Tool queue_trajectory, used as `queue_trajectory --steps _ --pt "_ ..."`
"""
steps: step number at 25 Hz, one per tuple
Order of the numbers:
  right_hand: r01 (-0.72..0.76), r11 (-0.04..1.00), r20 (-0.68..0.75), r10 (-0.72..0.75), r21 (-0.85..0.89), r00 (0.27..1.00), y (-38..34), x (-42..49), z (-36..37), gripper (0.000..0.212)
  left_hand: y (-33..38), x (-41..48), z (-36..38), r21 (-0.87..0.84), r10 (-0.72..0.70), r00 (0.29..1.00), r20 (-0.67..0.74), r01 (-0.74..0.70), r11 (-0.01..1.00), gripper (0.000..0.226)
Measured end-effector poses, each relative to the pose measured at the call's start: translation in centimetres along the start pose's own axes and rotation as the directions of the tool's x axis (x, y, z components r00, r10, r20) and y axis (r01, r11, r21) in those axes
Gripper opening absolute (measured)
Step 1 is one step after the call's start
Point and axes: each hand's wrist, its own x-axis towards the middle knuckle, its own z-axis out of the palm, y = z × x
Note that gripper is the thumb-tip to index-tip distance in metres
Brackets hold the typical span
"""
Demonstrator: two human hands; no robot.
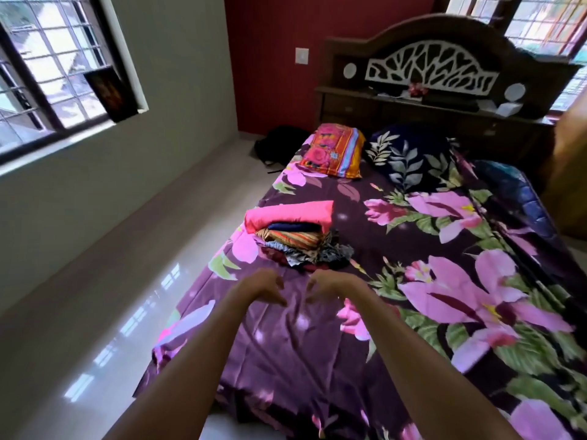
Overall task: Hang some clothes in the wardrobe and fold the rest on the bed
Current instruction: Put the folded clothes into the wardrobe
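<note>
The bedsheet [317, 360] before me is dark purple, printed with big pink flowers and green leaves. In the pile of clothes I see, from the top, a coral-pink folded cloth [286, 214], a navy piece [292, 226], a piece with orange and brown stripes [292, 238], and a grey-blue printed garment [333, 252]. The first pillow [332, 155] is orange with pink roses and a light blue band. The second pillow [409, 160] is dark navy with pale leaves. The headboard [444, 30] is dark brown, and its lattice panel [428, 66] is white. The far wall [270, 58] is deep red and the side wall [174, 90] is pale grey. The floor [95, 328] is glossy white, and the bag [279, 141] on it is black.
</note>
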Motion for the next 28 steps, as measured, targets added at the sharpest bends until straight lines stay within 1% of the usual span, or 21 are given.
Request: queue_trajectory --steps 3,5,8,10,13,15,17,19,20,21,22,23,24,25,26,27,28 --pt "0.013 1.0 0.006 -0.013 0.018 1.0 1.0 3.6 -3.5 0.033 -0.4 4.2 -2.6 -0.006 -0.022 1.0 0.011 0.022 1.0 0.049" --pt "0.022 0.999 0.015 -0.023 0.024 1.0 1.9 6.5 -6.2 0.027 -0.5 7.6 -4.7 -0.044 -0.035 0.999 0.0 0.035 0.998 0.047" --pt "0.041 0.999 0.007 -0.041 0.019 0.999 3.7 11.5 -9.3 0.03 -1.2 12.3 -7.2 -0.104 -0.061 0.998 -0.022 0.058 0.993 0.044" --pt "0.057 0.998 0.022 -0.057 0.01 0.998 4.6 14.3 -10.7 0.034 -1.8 15.4 -7.8 -0.119 -0.065 0.998 0.001 0.065 0.991 0.041" --pt "0.076 0.997 0.065 -0.076 0.003 0.995 6.1 19.2 -12.7 0.035 -3.6 20.2 -8.9 -0.148 -0.081 0.995 0.06 0.089 0.985 0.037" --pt "0.063 0.998 0.059 -0.064 0.008 0.996 7.1 23.1 -14.1 0.032 -5.6 24.4 -9.2 -0.21 -0.102 0.992 0.071 0.114 0.971 0.035" --pt "0.027 0.999 0.041 -0.029 0.043 0.999 7.8 26.6 -15.3 0.033 -7.2 27.9 -9.2 -0.297 -0.16 0.986 0.051 0.168 0.94 0.036" --pt "0.01 0.998 0.033 -0.012 0.07 0.999 8.5 30.8 -16.8 0.037 -8.8 32.2 -9.1 -0.395 -0.252 0.968 0.001 0.232 0.889 0.037" --pt "0.003 0.997 0.026 -0.005 0.077 1.0 8.9 33.0 -17.5 0.037 -9.5 34.4 -9.1 -0.47 -0.31 0.951 -0.009 0.27 0.84 0.036" --pt "0.0 0.997 0.007 0.0 0.08 1.0 9.4 35.2 -18.2 0.036 -10.1 36.6 -9.0 -0.57 -0.363 0.931 -0.022 0.287 0.77 0.033" --pt "0.0 0.996 -0.02 0.002 0.084 1.0 10.0 37.4 -18.8 0.038 -10.6 38.9 -8.8 -0.686 -0.41 0.912 -0.001 0.298 0.663 0.028" --pt "0.001 0.996 -0.051 0.003 0.086 0.999 10.7 39.6 -19.3 0.041 -11.0 40.9 -8.5 -0.796 -0.445 0.895 0.037 0.296 0.528 0.023" --pt "0.002 0.997 -0.075 0.004 0.079 0.997 11.4 41.8 -19.7 0.044 -11.3 43.0 -8.0 -0.885 -0.474 0.873 0.116 0.307 0.349 0.021" --pt "0.005 0.998 -0.096 0.001 0.063 0.995 12.1 43.8 -20.0 0.045 -11.4 44.5 -7.8 -0.936 -0.49 0.846 0.212 0.32 0.148 0.024" --pt "0.007 0.999 -0.115 -0.003 0.038 0.993 12.7 45.5 -20.2 0.045 -11.5 45.6 -7.6 -0.934 -0.481 0.811 0.331 0.353 -0.049 0.029" --pt "0.009 1.0 -0.133 -0.007 0.011 0.991 13.3 47.4 -20.2 0.045 -11.5 46.9 -7.5 -0.895 -0.44 0.78 0.445 0.382 -0.229 0.033" --pt "0.009 1.0 -0.153 -0.011 -0.013 0.988 13.8 49.2 -20.3 0.045 -11.8 48.2 -7.1 -0.837 -0.376 0.757 0.534 0.409 -0.363 0.035"
